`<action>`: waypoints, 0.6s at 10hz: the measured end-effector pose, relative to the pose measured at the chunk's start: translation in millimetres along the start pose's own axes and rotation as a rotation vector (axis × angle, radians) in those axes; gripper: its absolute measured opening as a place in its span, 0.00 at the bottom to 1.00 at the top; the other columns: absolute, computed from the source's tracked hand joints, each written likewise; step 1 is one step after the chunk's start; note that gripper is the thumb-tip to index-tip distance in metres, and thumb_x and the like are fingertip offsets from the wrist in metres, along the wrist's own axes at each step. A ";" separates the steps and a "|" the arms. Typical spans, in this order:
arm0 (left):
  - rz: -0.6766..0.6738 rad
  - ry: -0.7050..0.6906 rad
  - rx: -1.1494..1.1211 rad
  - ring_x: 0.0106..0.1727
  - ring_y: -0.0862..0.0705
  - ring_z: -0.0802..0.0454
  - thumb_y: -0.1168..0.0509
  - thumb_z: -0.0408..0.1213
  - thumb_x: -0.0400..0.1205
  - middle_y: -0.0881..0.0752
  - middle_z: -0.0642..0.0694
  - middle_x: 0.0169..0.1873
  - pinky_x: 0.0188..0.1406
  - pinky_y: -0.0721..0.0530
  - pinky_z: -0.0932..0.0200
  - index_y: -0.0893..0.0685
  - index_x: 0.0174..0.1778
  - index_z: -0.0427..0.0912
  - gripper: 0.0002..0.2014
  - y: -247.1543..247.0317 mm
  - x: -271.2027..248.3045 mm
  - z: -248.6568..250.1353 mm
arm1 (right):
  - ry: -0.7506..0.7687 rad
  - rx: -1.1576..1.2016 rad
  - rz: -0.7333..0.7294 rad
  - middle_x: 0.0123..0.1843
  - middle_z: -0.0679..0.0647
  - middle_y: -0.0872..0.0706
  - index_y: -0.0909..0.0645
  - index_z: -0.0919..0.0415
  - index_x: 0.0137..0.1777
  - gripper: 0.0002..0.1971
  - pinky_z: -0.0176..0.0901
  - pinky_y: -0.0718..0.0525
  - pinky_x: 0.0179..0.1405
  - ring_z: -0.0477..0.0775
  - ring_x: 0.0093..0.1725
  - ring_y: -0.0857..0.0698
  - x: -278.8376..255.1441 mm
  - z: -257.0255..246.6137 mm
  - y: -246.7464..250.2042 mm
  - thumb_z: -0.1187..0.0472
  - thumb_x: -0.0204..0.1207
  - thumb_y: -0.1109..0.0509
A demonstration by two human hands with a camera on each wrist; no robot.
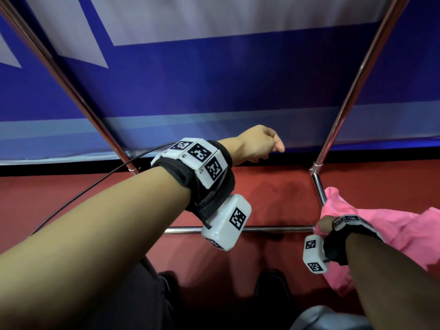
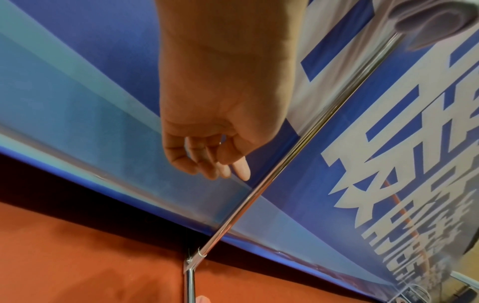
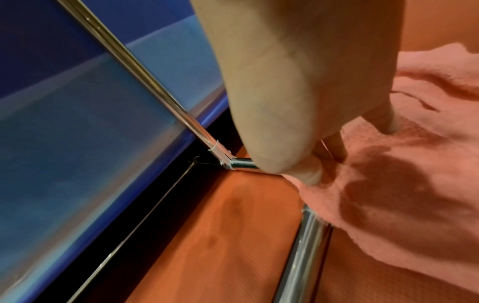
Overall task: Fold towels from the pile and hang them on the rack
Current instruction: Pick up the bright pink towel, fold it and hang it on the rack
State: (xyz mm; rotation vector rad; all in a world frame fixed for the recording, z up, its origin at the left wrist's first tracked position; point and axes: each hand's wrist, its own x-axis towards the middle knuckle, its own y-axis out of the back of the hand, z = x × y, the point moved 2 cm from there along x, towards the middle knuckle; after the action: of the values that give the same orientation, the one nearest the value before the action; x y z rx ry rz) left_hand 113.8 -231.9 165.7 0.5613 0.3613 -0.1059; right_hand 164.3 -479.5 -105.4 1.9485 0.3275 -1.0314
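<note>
Towel (image 1: pixel 390 236), pink, is draped at the right corner of the rack (image 1: pixel 240 228), lying over the metal rail there and spilling toward the person's right side. The right hand (image 1: pixel 325 225) is on it: the right wrist view shows fingers (image 3: pixel 308 174) curled down into the cloth just beside the rail's corner joint, gripping a bunch of fabric. The left hand (image 1: pixel 258 145) is held out over the middle of the rack, well apart from the towel, fingers loosely hanging and holding nothing; the left wrist view confirms no cloth in the palm.

Assessment: the step in hand appears to be settling or adjusting the towel on the rail. The cloth looks bunched rather than flat, with creases visible around the grip. To do this well, the free hand would probably need to come across and take the far edge, so that the towel can be drawn along the rail and spread evenly, both halves hanging to a like length. Pulling from the one corner alone risks dragging the cloth off the rail's end.

Whether the towel has been properly folded cannot be told from these views. No pile of towels is visible. Red floor (image 1: pixel 273 198) lies beneath the rack; a blue banner (image 1: pixel 214 79) stands behind it.
</note>
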 end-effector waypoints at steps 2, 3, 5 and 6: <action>-0.016 -0.043 -0.008 0.32 0.26 0.58 0.49 0.24 0.81 0.23 0.51 0.34 0.27 0.28 0.67 0.21 0.34 0.49 0.18 -0.4 -4.7 11.0 | 0.176 0.387 0.317 0.38 0.62 0.23 0.23 0.61 0.55 0.30 0.53 0.23 0.54 0.61 0.38 0.23 -1.5 -17.5 24.8 0.35 0.72 0.48; -0.013 -0.072 -0.053 0.32 0.27 0.57 0.49 0.22 0.79 0.22 0.47 0.39 0.27 0.29 0.66 0.21 0.35 0.48 0.18 7.4 -11.3 18.0 | 0.121 0.420 0.087 0.35 0.57 0.26 0.27 0.64 0.49 0.16 0.43 0.21 0.50 0.56 0.39 0.24 -71.2 -25.3 39.2 0.49 0.83 0.44; 0.046 -0.057 -0.092 0.29 0.28 0.56 0.51 0.22 0.79 0.24 0.47 0.34 0.22 0.31 0.69 0.22 0.35 0.47 0.18 22.0 -28.6 19.0 | 0.178 0.299 -0.038 0.32 0.50 0.16 0.26 0.51 0.36 0.13 0.39 0.21 0.45 0.48 0.34 0.18 -123.8 -18.3 63.2 0.42 0.63 0.33; 0.016 -0.062 -0.066 0.30 0.27 0.57 0.50 0.22 0.80 0.24 0.47 0.37 0.24 0.31 0.68 0.22 0.35 0.47 0.18 25.1 -38.3 17.0 | 0.218 0.361 -0.037 0.28 0.53 0.14 0.27 0.58 0.39 0.11 0.33 0.17 0.24 0.44 0.22 0.16 -129.1 -21.2 56.2 0.57 0.82 0.43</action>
State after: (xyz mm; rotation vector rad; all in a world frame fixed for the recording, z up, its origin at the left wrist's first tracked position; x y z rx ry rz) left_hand 88.2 -219.9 205.6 0.4947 0.2986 -0.0954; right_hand 127.8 -474.4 32.1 2.3974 0.3149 -0.9518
